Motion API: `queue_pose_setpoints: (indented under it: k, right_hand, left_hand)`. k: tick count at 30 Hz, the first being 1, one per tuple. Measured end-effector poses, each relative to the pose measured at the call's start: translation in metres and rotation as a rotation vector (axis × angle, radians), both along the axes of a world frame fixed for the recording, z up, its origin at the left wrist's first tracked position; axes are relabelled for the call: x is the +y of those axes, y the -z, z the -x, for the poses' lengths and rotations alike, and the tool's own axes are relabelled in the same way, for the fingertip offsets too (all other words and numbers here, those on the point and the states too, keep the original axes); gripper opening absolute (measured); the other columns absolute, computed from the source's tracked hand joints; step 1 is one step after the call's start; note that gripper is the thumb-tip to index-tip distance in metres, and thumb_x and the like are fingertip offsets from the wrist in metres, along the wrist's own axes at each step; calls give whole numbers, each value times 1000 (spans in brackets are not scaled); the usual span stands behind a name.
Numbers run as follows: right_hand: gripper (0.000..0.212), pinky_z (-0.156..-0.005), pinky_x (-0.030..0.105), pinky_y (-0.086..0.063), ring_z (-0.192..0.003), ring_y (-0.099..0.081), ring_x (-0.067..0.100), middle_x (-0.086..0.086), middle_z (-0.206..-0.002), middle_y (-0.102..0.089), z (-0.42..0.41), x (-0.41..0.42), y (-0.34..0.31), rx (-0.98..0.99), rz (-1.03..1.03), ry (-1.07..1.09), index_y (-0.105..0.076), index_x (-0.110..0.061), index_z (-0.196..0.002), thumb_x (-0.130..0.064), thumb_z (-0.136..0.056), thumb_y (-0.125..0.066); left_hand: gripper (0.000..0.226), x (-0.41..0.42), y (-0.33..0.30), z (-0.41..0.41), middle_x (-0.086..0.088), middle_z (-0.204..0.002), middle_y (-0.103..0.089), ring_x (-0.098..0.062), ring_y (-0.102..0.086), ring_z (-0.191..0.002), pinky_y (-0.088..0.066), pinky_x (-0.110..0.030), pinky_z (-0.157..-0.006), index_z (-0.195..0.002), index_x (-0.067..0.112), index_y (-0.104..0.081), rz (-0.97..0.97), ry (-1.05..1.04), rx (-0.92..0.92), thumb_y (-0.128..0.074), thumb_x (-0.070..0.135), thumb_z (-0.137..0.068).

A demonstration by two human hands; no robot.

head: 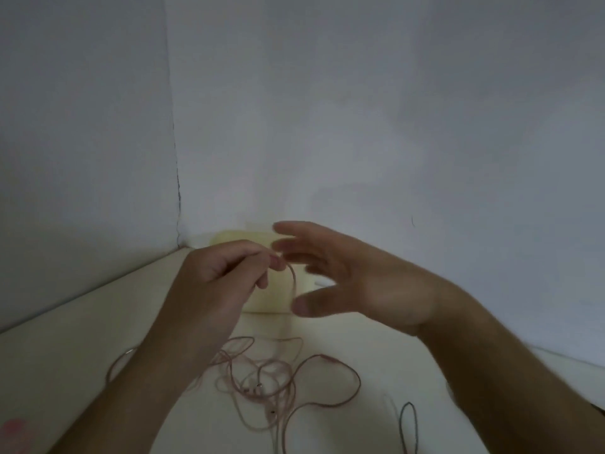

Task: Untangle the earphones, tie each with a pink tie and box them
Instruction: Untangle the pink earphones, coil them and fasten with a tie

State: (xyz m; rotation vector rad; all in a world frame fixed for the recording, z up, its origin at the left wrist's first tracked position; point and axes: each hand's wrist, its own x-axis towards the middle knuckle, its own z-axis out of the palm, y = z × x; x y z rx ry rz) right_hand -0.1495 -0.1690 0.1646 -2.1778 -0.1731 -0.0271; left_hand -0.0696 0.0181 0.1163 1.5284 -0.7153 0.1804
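The left hand (222,276) is raised above the pale cream tabletop (376,430), fingers curled, and it pinches between thumb and forefinger one strand of the thin pink earphone cable (293,280). From the pinch this strand hangs almost straight down, so its long axis runs from 12 to 6 o'clock, towards the heap below.

The right hand (357,283) is spread wide, fingers straight and a little blurred, and it holds nothing. Its thumb tip lies just at 3 o'clock of the hanging strand, and the other fingertips (281,247) are close to the pinch at about 2 o'clock. So the right hand is the nearer free hand, and I judge the next grasp must close from the right side across the vertical strand.

The rest of the pink cable lies in a loose tangle (262,385) on the table at 6 o'clock from the hands, with one big loop going out to 4 o'clock. A thin dark cord loop (409,427) lies well apart, at 5 o'clock. Behind the hands stands a pale yellow box (262,290), partly hidden.
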Motion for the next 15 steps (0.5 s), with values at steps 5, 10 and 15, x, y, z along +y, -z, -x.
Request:
queue_pose_setpoints:
  k: [5, 10, 15]
  right_hand:
    - [36, -98, 44, -62, -100, -78, 30, 11, -121, -75, -3, 28, 1, 73, -246, -18, -63, -14, -135, -9, -100, -66]
    - [21, -55, 34, -49, -51, -42, 19, 1, -60, -46, -2, 9, 16, 91, -200, 130, -76, -5, -108, -6, -106, -54]
    - [20, -56, 34, -41, -50, -45, 21, -5, -45, -50, -4, -42, 24, -178, -20, 776, -82, -14, -79, -20, -95, -72]
  left_hand:
    - [24, 5, -3, 7, 12, -74, -73, -6, -66, -70, -45, -29, -67, -84, 34, -82, -108, -108, -46, -64, 23, -96]
    - [23, 15, 3, -8, 2, -62, -56, -21, -42, -55, -32, -25, -53, -80, 22, -78, 122, -228, 29, -61, 19, -95]
    - [24, 31, 8, -28, -2, -59, -49, -15, -36, -51, -23, -26, -50, -71, 14, -71, 358, -420, 246, -55, 11, -89]
